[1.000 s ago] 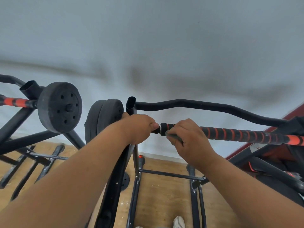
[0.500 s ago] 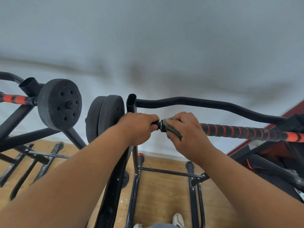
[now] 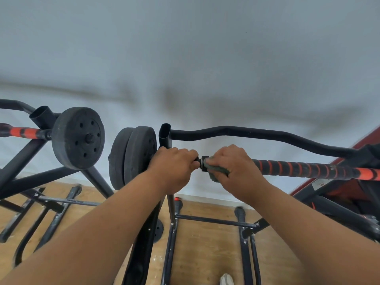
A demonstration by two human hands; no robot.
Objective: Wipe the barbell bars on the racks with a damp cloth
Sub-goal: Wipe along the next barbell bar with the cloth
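The barbell bar (image 3: 298, 167), wrapped in black and orange grip, lay across the black rack (image 3: 165, 138) and ran off to the right. A grey-green cloth (image 3: 218, 170) was wrapped over its inner end, just beside a black collar (image 3: 203, 163). The right hand (image 3: 234, 167) curled round cloth and bar together. The left hand (image 3: 174, 165) gripped the bare bar stub next to the collar, close against two black weight plates (image 3: 131, 159). A curved black bar (image 3: 257, 133) sat behind, near the pale wall (image 3: 185, 58). Another plate (image 3: 78, 137) hung on a second rack (image 3: 18, 161) further left, above the wooden floor (image 3: 205, 254).
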